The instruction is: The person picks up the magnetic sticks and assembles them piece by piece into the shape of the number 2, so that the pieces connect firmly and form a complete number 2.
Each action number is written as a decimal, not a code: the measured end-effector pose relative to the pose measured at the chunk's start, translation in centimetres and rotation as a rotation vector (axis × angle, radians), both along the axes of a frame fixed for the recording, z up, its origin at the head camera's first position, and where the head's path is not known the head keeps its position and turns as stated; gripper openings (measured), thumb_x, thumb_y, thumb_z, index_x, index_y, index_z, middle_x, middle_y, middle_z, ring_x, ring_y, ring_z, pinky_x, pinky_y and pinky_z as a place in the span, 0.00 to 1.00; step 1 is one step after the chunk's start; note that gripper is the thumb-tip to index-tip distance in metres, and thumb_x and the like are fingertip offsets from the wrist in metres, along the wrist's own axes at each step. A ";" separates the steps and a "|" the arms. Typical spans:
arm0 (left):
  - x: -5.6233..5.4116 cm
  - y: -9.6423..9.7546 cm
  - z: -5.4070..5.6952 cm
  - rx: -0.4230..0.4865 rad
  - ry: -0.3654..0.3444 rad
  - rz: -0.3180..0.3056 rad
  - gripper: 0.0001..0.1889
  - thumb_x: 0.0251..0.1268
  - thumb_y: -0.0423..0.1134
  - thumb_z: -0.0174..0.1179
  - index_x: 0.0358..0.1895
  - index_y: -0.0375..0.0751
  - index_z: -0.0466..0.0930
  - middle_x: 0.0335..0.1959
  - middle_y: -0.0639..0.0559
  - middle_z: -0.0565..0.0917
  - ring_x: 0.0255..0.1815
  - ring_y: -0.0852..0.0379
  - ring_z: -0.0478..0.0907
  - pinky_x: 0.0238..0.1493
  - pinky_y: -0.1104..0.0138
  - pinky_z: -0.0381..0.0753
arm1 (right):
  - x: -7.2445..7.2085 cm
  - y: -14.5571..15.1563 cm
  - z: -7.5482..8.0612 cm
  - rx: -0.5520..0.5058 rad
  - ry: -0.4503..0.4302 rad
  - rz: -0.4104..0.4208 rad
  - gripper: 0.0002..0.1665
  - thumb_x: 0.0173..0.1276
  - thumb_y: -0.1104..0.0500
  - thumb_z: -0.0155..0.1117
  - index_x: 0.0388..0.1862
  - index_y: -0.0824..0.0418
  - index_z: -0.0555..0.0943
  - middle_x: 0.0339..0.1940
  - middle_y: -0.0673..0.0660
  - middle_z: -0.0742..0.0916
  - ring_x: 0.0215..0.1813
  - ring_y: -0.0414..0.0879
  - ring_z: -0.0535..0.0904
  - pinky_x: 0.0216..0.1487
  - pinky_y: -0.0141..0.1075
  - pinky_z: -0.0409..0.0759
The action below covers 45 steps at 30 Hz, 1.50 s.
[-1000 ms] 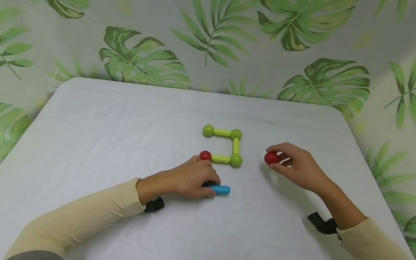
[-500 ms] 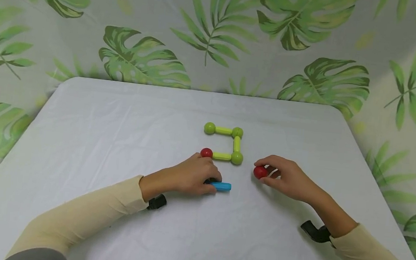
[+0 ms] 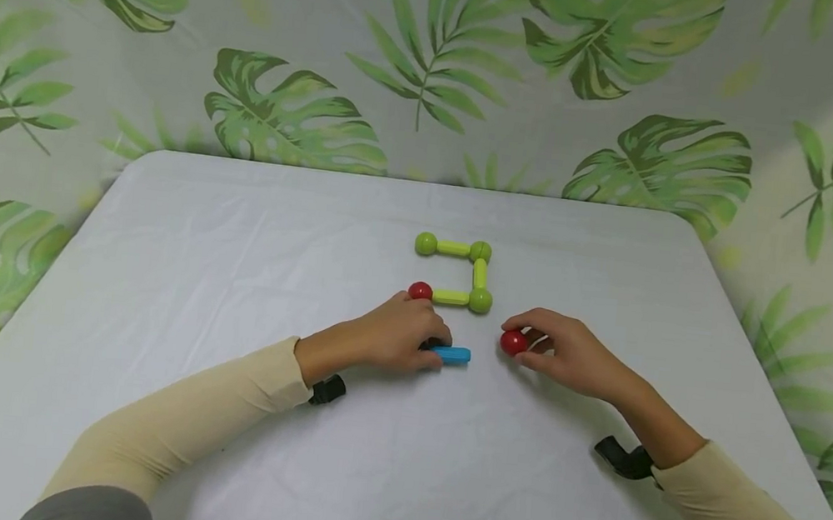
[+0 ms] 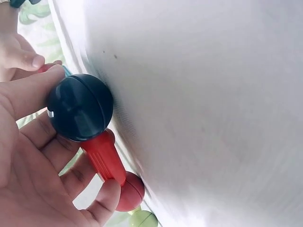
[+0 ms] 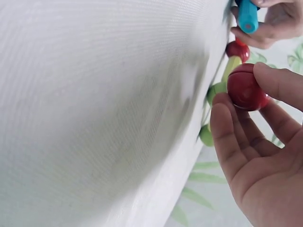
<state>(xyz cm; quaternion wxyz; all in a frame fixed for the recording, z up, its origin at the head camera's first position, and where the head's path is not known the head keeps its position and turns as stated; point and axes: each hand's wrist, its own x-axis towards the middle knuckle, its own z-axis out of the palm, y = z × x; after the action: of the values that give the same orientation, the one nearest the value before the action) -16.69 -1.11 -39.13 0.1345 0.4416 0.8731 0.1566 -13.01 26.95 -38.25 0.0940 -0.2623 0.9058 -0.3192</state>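
My left hand (image 3: 409,333) grips a dark blue ball (image 4: 80,108); a fingertip reaches the red rod (image 4: 104,158) that runs from it to a red ball (image 3: 420,292). From the dark blue ball a light blue rod (image 3: 452,355) points right, toward my right hand (image 3: 573,355). That hand pinches a loose red ball (image 3: 513,342) between thumb and fingers, a short gap from the rod's free end. Beyond the hands, yellow-green rods (image 3: 450,298) and green balls (image 3: 480,300) continue from the joined red ball in a squared hook shape.
White cloth covers the table (image 3: 277,221). Behind it hangs a leaf-patterned backdrop (image 3: 435,69). Black wrist mounts (image 3: 623,458) jut out below both forearms, close over the cloth.
My right hand has come left and nearer to me with the red ball, closer to the blue rod. My left hand keeps its hold; the whole head view has shifted slightly.
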 end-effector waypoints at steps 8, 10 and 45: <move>0.0 -0.1 0.2 0.010 -0.016 -0.006 0.12 0.65 0.47 0.65 0.49 0.51 0.87 0.38 0.61 0.88 0.43 0.64 0.75 0.49 0.61 0.67 | 0.0 -0.5 -0.6 -0.019 -0.017 0.011 0.24 0.61 0.69 0.70 0.57 0.62 0.78 0.52 0.56 0.85 0.48 0.49 0.85 0.49 0.37 0.85; -0.1 -0.1 0.2 0.010 -0.011 -0.006 0.12 0.65 0.47 0.65 0.48 0.51 0.87 0.38 0.62 0.88 0.43 0.63 0.75 0.48 0.62 0.67 | 0.1 -0.7 -0.7 -0.023 -0.026 0.015 0.24 0.61 0.69 0.70 0.57 0.62 0.78 0.52 0.55 0.85 0.48 0.48 0.85 0.49 0.37 0.85; 0.1 -0.1 0.0 -0.030 0.014 -0.004 0.14 0.66 0.47 0.65 0.51 0.51 0.86 0.44 0.60 0.89 0.51 0.58 0.76 0.54 0.57 0.69 | 0.2 -2.8 -1.4 -0.027 -0.062 0.075 0.21 0.63 0.63 0.70 0.55 0.61 0.79 0.49 0.54 0.87 0.46 0.45 0.83 0.47 0.36 0.85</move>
<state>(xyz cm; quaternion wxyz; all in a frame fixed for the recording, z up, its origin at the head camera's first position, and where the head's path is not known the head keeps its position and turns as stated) -16.61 -1.18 -39.10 0.1353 0.4425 0.8753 0.1403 -12.77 24.19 -39.65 0.1305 -0.2872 0.8876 -0.3357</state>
